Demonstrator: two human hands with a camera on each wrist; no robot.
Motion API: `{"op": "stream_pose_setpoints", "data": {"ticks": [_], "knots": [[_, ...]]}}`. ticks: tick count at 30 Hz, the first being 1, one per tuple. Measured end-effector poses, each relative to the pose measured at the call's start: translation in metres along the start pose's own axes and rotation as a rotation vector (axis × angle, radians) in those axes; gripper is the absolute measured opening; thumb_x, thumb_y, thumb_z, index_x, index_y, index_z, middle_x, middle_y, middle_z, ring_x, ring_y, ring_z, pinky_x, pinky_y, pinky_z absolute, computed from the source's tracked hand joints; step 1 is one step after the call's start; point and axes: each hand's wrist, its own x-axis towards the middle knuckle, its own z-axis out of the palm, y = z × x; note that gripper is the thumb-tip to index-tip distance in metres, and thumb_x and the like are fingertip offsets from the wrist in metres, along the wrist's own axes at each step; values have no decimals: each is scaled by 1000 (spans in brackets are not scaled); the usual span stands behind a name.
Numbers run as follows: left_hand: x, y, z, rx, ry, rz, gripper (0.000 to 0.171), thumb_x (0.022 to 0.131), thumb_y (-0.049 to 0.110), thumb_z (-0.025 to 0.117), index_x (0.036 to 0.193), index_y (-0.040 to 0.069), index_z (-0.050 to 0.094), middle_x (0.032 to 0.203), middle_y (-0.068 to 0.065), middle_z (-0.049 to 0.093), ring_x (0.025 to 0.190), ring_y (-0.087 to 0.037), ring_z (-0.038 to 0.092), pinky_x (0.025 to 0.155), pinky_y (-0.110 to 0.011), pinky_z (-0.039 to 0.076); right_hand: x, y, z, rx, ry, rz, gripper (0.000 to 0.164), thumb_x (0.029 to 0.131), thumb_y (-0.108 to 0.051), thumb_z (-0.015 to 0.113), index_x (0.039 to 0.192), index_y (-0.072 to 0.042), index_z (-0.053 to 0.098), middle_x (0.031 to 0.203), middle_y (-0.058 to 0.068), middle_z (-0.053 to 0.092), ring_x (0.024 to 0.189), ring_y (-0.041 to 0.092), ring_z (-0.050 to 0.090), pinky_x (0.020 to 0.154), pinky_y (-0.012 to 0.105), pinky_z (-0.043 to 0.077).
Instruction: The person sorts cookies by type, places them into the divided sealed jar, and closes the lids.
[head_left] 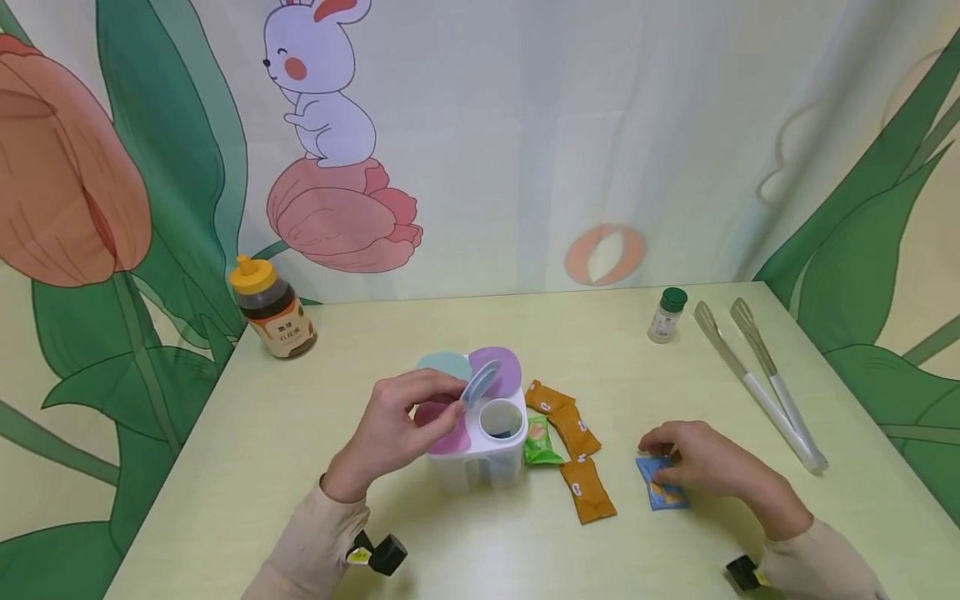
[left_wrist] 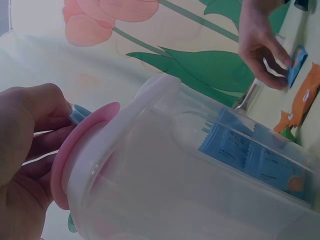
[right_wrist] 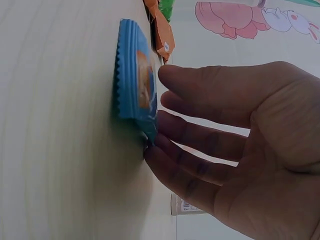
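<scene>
My left hand point(head_left: 401, 421) pinches a small pale blue lid point(head_left: 481, 383) between thumb and fingers, tilted up beside an uncovered round opening point(head_left: 501, 419). That opening belongs to a clear container with a white top point(head_left: 477, 471); its other compartments have pink, purple and teal lids. Through the container's wall, the left wrist view shows blue packets point(left_wrist: 272, 167) inside. On the right, my right hand point(head_left: 708, 458) is at a blue snack packet point(head_left: 666, 493) on the table. The right wrist view shows relaxed, bent fingers at the packet's edge point(right_wrist: 137, 80), with the thumb close over it.
Orange-brown packets point(head_left: 588, 492) and a green packet point(head_left: 542, 442) lie right of the container. A yellow-capped bottle point(head_left: 277, 312) stands at the back left. A green-capped jar point(head_left: 666, 317) and metal tongs point(head_left: 772, 392) are at the back right. A printed curtain point(head_left: 487, 167) hangs behind the table.
</scene>
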Motion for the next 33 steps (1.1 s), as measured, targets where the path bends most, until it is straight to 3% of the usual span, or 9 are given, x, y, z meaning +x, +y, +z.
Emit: {"op": "stream_pose_setpoints", "data": {"ticks": [19,26,33], "knots": [[0,0,0,4,-6,8,22,81,-4,72,102,2,72,94,-7,72,83,-14,70,77,-25,60,3,6,2,1,-22,-31,37,78,-23,82,109,-9,69,94,-6,62,83,8,55,73,26,53],[0,0,-1,-3,-5,2,21,81,-3,72,102,2,72,95,-6,72,84,-14,70,78,-25,60,4,4,0,29,-46,-13,36,78,-22,81,110,-10,69,99,-6,66,86,9,58,76,25,55],[0,1,-1,3,-5,6,21,81,-3,71,101,2,72,95,-6,72,84,-14,70,77,-25,60,6,5,0,34,-67,-26,33,80,-18,80,110,-10,69,91,-8,62,80,8,53,70,23,51]]}}
